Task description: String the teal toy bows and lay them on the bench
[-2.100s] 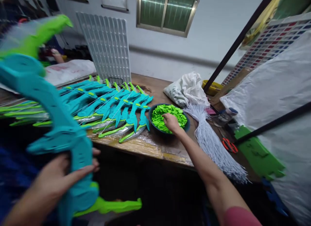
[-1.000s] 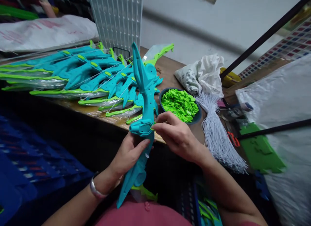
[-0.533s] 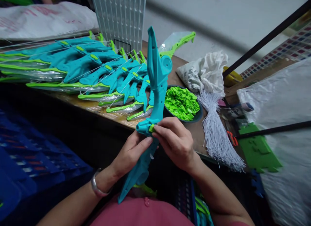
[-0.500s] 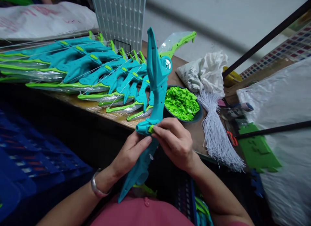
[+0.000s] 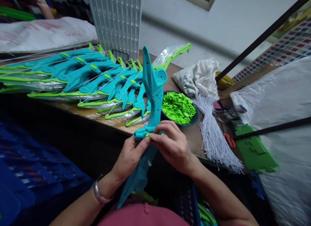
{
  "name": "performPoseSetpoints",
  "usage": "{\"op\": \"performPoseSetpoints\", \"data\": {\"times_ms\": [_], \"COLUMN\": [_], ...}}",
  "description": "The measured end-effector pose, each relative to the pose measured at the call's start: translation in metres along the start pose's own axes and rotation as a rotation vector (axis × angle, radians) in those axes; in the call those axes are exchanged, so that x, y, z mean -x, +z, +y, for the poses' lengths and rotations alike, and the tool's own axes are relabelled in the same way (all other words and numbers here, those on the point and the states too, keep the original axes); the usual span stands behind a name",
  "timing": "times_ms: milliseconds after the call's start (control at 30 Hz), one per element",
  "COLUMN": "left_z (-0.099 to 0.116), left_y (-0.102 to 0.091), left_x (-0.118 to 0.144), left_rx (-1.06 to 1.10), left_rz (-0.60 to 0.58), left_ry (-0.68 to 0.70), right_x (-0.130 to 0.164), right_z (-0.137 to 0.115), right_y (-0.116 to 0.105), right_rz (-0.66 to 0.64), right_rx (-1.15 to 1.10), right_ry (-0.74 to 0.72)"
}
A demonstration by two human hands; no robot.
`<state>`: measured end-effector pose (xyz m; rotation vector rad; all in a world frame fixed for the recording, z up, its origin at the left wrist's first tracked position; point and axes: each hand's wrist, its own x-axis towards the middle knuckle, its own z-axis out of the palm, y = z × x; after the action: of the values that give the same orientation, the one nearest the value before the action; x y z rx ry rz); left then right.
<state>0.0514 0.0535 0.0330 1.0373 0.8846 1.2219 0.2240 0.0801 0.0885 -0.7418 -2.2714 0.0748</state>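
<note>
A teal toy bow (image 5: 155, 106) with a lime-green limb tip stands tilted in front of me. My left hand (image 5: 130, 156) is closed round its middle, just below the short teal stub that sticks out to the left. At that stub, the thumb and fingers of my right hand (image 5: 173, 145) press a small lime-green plastic piece (image 5: 147, 135) against the bow; most of the piece is hidden by my fingertips. Behind the bow, a dark bowl (image 5: 196, 117) holds a heap of similar lime-green pieces (image 5: 179, 107).
Several strung teal bows (image 5: 97, 73) lie in a row on the table (image 5: 116, 124). To the right are a white sack (image 5: 206, 77), a bundle of white cords (image 5: 216, 138) and orange-handled scissors (image 5: 229, 140). Blue crates (image 5: 41, 167) stand low at left.
The bow has turned slightly, and the glossy disc on its upper part now looks matte. The green piece sits closer in at the stub under my right fingers. My view has shifted a little.
</note>
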Motion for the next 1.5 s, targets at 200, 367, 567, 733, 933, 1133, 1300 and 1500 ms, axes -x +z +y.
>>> {"op": "performPoseSetpoints", "data": {"times_ms": [200, 367, 567, 733, 933, 1133, 1300, 1500], "left_z": [0.005, -0.006, -0.019, -0.037, -0.048, -0.044, -0.016, 0.014], "left_y": [0.003, 0.006, 0.002, -0.016, -0.044, -0.047, -0.046, -0.050], "left_x": [0.006, 0.012, 0.011, 0.001, -0.008, -0.018, -0.034, -0.056], "left_rx": [-0.108, -0.250, -0.239, 0.203, 0.901, 0.969, 0.966, 0.707], "left_rz": [-0.013, 0.080, 0.122, 0.153, -0.283, -0.400, -0.224, -0.023], "left_ry": [0.096, 0.234, 0.228, -0.080, -0.238, -0.437, -0.344, -0.280], "right_x": [-0.001, -0.007, 0.001, -0.002, -0.025, -0.029, -0.025, -0.018], "right_z": [0.012, 0.020, 0.014, 0.050, 0.179, 0.248, 0.257, 0.249], "right_y": [0.004, 0.008, 0.011, 0.026, 0.021, 0.048, 0.064, 0.041], "right_rz": [-0.115, -0.195, -0.180, -0.340, -0.267, -0.370, -0.417, -0.239], "right_rx": [-0.725, -1.100, -0.843, -0.467, 0.016, 0.353, 0.412, 0.340], "right_ry": [0.534, 0.640, 0.571, 0.513, 0.736, 0.840, 0.791, 0.765]}}
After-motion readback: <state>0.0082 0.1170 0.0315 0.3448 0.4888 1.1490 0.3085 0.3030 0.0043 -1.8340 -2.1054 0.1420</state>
